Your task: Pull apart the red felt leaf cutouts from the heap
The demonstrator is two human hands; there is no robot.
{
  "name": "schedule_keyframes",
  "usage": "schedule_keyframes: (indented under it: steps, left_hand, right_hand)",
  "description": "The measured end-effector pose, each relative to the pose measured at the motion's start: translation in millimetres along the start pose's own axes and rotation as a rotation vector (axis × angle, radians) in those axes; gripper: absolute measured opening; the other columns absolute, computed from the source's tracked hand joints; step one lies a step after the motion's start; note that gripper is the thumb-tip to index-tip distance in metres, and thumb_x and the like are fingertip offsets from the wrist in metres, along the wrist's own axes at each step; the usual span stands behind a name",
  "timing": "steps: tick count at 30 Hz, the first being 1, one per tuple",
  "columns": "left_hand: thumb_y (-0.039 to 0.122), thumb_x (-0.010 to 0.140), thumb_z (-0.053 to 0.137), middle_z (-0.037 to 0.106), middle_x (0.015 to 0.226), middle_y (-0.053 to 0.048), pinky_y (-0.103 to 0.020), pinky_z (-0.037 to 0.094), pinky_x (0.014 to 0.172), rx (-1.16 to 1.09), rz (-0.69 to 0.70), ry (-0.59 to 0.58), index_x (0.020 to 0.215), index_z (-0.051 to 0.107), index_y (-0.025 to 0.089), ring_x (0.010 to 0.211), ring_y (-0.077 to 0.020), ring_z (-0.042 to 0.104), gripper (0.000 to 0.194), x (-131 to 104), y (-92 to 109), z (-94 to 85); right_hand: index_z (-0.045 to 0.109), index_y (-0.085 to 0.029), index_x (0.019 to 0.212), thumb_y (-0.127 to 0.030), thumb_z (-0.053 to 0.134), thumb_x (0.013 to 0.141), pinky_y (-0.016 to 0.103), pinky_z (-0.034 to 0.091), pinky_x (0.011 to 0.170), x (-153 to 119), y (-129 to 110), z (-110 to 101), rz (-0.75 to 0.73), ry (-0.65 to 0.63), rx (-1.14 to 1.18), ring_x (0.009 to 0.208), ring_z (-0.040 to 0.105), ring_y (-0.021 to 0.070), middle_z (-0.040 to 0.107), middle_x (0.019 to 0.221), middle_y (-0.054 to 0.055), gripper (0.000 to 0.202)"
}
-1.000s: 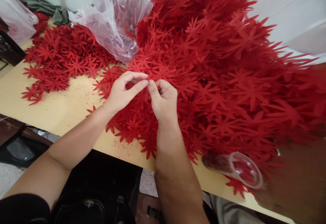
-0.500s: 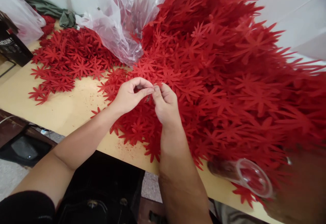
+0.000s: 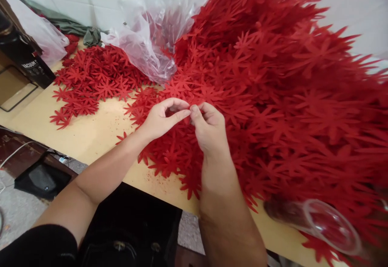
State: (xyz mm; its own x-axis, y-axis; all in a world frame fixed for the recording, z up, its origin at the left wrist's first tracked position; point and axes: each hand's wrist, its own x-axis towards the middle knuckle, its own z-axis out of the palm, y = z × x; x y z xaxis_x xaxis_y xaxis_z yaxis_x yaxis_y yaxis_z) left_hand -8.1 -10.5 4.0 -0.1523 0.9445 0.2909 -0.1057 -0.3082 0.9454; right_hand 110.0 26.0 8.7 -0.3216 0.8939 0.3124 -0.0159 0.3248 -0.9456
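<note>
Fingertip to fingertip, my left hand [image 3: 160,120] and my right hand [image 3: 211,131] meet in front of a large heap of red flower-shaped cutouts [image 3: 273,97]. Thumb and index finger of my left hand are pinched together. The fingers of my right hand are curled, with its thumb pressed on the index finger. Whatever sits in the two pinches is small and hidden by the fingers; red shows around them, hard to tell from the heap behind. Red cutouts also lie below both hands.
A smaller pile of red cutouts [image 3: 93,73] lies left on the tan table [image 3: 106,131]. Behind stands a clear plastic bag [image 3: 145,48]. A clear plastic cup [image 3: 332,226] lies at the front right. At far left are a black cylinder marked VACUUM [image 3: 33,64] and a white bag [image 3: 45,36].
The whole view has shifted, so everything appears farther right and slightly lower. My hands keep nearly the same pinched pose against each other.
</note>
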Motion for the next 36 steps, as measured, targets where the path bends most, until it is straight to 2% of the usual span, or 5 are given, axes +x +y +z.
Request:
schedule_keyframes:
  steps: [8, 17, 23, 29, 36]
  left_hand:
    - [0.022, 0.076, 0.059, 0.055, 0.072, 0.004, -0.024, 0.044, 0.075, 0.045, 0.008, 0.248, 0.075, 0.053, 0.018, 0.069, -0.0064, 0.052, 0.008, 7.5, -4.8, -10.9]
    - [0.015, 0.075, 0.057, 0.061, 0.110, -0.005, -0.031, 0.044, 0.092, 0.277, 0.172, 0.338, 0.103, 0.058, 0.019, 0.099, -0.0127, 0.057, 0.028, 21.0, -14.7, -33.8]
    - [0.016, 0.078, 0.047, 0.066, 0.100, -0.007, -0.030, 0.046, 0.085, 0.625, 0.123, 0.502, 0.096, 0.063, 0.015, 0.088, -0.0133, 0.059, 0.025, 27.1, -12.7, -78.6]
    - [0.022, 0.074, 0.055, 0.052, 0.123, -0.014, -0.042, 0.037, 0.100, 1.371, -0.074, 0.358, 0.112, 0.059, 0.015, 0.115, -0.0271, 0.047, 0.039, 29.1, -6.1, -126.9]
    - [0.026, 0.075, 0.050, 0.048, 0.123, -0.015, -0.049, 0.037, 0.094, 1.685, -0.123, 0.176, 0.119, 0.054, 0.018, 0.113, -0.0329, 0.043, 0.045, 31.9, -3.7, -137.1]
  right_hand:
    - [0.041, -0.019, 0.059, -0.052, 0.055, 0.076, 0.021, 0.030, 0.044, -0.8, -1.4, -4.2, -0.042, 0.046, 0.008, 0.044, 0.035, 0.0037, 0.041, 0.049, -0.007, 0.039]
    - [0.050, -0.018, 0.076, -0.020, 0.061, 0.065, 0.027, 0.040, 0.051, 17.9, 20.1, -28.7, -0.098, 0.577, 0.016, 0.048, 0.045, 0.0066, 0.050, 0.063, -0.002, 0.016]
    - [0.055, -0.016, 0.101, -0.018, 0.062, 0.062, 0.033, 0.047, 0.066, 17.2, 20.1, -29.2, -0.243, 0.607, -0.248, 0.075, 0.057, 0.0156, 0.058, 0.096, 0.014, 0.039]
    - [0.062, -0.016, 0.107, -0.021, 0.066, 0.061, 0.049, 0.037, 0.093, 13.6, 14.4, -29.6, -0.429, 0.706, -0.677, 0.109, 0.051, 0.0302, 0.056, 0.115, 0.018, 0.046]
    - [0.066, -0.017, 0.087, -0.024, 0.059, 0.069, 0.045, 0.036, 0.091, 12.8, 14.4, -24.8, -0.426, 0.664, -0.710, 0.096, 0.055, 0.0266, 0.062, 0.096, 0.014, 0.020]
